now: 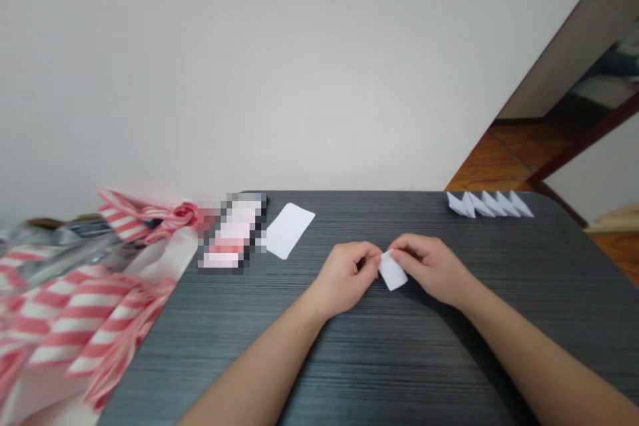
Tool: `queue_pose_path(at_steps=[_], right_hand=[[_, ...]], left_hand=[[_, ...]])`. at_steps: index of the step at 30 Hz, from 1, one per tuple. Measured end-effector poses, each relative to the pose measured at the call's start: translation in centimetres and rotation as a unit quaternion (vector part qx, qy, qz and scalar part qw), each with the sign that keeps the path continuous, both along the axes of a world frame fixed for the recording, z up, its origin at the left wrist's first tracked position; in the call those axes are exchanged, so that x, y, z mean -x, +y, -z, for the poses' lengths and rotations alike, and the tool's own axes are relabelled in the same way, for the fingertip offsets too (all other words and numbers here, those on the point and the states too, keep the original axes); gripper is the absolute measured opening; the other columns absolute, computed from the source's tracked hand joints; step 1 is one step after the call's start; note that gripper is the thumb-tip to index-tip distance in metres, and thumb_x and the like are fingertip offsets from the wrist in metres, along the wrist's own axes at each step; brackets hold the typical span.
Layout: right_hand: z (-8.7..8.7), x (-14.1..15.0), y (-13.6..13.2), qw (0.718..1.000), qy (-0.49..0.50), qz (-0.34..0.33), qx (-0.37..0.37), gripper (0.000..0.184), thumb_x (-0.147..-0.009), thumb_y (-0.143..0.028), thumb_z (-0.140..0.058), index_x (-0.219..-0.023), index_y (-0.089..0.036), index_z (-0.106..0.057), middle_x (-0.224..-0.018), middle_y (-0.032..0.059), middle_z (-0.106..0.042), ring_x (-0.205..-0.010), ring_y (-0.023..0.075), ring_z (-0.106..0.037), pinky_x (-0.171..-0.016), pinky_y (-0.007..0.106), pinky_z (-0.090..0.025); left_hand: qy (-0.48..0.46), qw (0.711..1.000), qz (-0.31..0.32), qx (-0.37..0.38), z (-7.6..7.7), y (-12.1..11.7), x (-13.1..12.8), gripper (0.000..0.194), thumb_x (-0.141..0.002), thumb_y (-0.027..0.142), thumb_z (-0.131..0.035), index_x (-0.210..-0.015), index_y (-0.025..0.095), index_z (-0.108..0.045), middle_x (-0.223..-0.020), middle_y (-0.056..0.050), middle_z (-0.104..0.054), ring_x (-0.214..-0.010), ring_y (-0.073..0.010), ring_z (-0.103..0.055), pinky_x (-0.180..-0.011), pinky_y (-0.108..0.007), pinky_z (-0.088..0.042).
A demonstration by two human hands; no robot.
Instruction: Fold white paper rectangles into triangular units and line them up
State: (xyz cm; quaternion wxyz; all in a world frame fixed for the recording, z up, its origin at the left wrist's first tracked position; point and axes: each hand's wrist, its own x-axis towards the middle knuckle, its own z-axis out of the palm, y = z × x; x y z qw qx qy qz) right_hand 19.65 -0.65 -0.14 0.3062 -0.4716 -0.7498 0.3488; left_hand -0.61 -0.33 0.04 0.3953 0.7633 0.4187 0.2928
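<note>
The thumb and fingertips of the left hand (347, 279) pinch the far left corner of a small white paper (393, 273), and those of the right hand (436, 269) grip its far right edge. From both pinches the paper extends toward the near side, its long axis running far to near with the near end leaning right. Neither hand is clearly nearer to it. Below is the dark table (349, 366); beyond, to the far left, lies loose white paper (290, 231), and at the far right a row of folded papers (490, 205).
</note>
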Motion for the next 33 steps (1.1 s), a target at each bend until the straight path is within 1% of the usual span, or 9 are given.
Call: queue_pose_path(at_steps=[5,8,12,15,18,21,26,30,33], right_hand=[[-0.13,-0.02,0.05,0.999,-0.031,-0.003,-0.008,0.026,-0.093,-0.026,-0.053,-0.071,-0.018,-0.064,-0.066,-0.0006,-0.063,-0.062,0.0146,-0.058,-0.060,0.025,-0.041],[-0.20,-0.06,0.14,1.000,-0.030,-0.004,-0.003,0.026,-0.094,-0.027,-0.053,-0.072,-0.018,-0.064,-0.066,-0.0004,-0.064,-0.063,0.0149,-0.058,-0.060,0.026,-0.041],[-0.27,-0.20,0.16,0.999,-0.038,-0.017,0.008,0.027,-0.094,-0.028,-0.052,-0.071,-0.019,-0.063,-0.066,-0.0010,-0.064,-0.062,0.0146,-0.058,-0.060,0.025,-0.040],[-0.31,-0.26,0.15,0.999,-0.049,-0.016,-0.005,0.030,-0.094,-0.027,-0.052,-0.067,-0.019,-0.060,-0.063,-0.0015,-0.061,-0.060,0.0142,-0.056,-0.059,0.025,-0.039],[-0.29,-0.29,0.21,0.998,-0.058,-0.008,-0.015,0.031,-0.094,-0.027,-0.052,-0.065,-0.018,-0.057,-0.062,-0.0015,-0.059,-0.060,0.0138,-0.055,-0.058,0.025,-0.037],[-0.28,-0.33,0.24,0.997,-0.069,-0.019,-0.020,0.030,-0.095,-0.027,-0.052,-0.067,-0.018,-0.059,-0.064,-0.0007,-0.061,-0.062,0.0139,-0.056,-0.061,0.025,-0.038],[-0.45,-0.14,-0.06,0.996,-0.071,-0.059,-0.019,0.026,-0.095,-0.027,-0.052,-0.074,-0.018,-0.065,-0.067,-0.0001,-0.064,-0.063,0.0134,-0.057,-0.061,0.024,-0.039],[-0.62,0.10,-0.27,0.997,-0.053,-0.056,0.000,0.027,-0.096,-0.027,-0.051,-0.076,-0.018,-0.066,-0.069,0.0008,-0.066,-0.065,0.0142,-0.059,-0.062,0.024,-0.041],[-0.65,0.00,-0.26,0.998,-0.035,-0.045,0.028,0.028,-0.096,-0.026,-0.049,-0.076,-0.018,-0.067,-0.070,0.0007,-0.066,-0.066,0.0144,-0.059,-0.063,0.024,-0.041]], left_hand=[[-0.020,1.000,-0.001,0.015,0.15,0.01,0.00,0.026,-0.093,0.023,-0.049,-0.071,0.015,-0.061,-0.068,0.000,-0.063,-0.063,-0.0115,-0.055,-0.062,-0.022,-0.041],[-0.028,0.999,-0.004,0.029,0.27,0.03,0.06,0.026,-0.093,0.024,-0.050,-0.072,0.015,-0.062,-0.067,0.000,-0.063,-0.063,-0.0111,-0.055,-0.061,-0.022,-0.040],[-0.044,0.997,-0.023,0.057,0.40,0.09,0.11,0.024,-0.092,0.024,-0.051,-0.071,0.016,-0.061,-0.063,0.002,-0.060,-0.058,-0.0097,-0.052,-0.058,-0.021,-0.039],[-0.055,0.995,-0.028,0.073,0.52,0.15,0.13,0.024,-0.092,0.024,-0.051,-0.071,0.016,-0.061,-0.061,0.002,-0.058,-0.056,-0.0093,-0.050,-0.056,-0.020,-0.038],[-0.052,0.996,-0.024,0.073,0.56,0.20,0.17,0.025,-0.092,0.025,-0.050,-0.071,0.015,-0.060,-0.061,0.002,-0.057,-0.056,-0.0092,-0.050,-0.055,-0.020,-0.037],[-0.036,0.998,-0.017,0.058,0.45,0.17,0.16,0.026,-0.093,0.027,-0.051,-0.071,0.015,-0.060,-0.061,0.002,-0.057,-0.056,-0.0093,-0.048,-0.055,-0.020,-0.035],[-0.006,0.999,0.011,0.033,0.16,-0.07,-0.10,0.032,-0.095,0.035,-0.049,-0.072,0.015,-0.060,-0.063,0.002,-0.056,-0.059,-0.0100,-0.048,-0.056,-0.021,-0.034],[-0.014,0.998,0.018,0.060,0.04,-0.01,-0.09,0.036,-0.096,0.032,-0.047,-0.067,0.015,-0.058,-0.060,0.002,-0.056,-0.058,-0.0099,-0.050,-0.057,-0.021,-0.036],[-0.046,0.994,0.004,0.097,0.03,0.24,0.10,0.032,-0.096,0.032,-0.047,-0.073,0.015,-0.061,-0.060,0.002,-0.057,-0.056,-0.0094,-0.050,-0.057,-0.020,-0.038]])
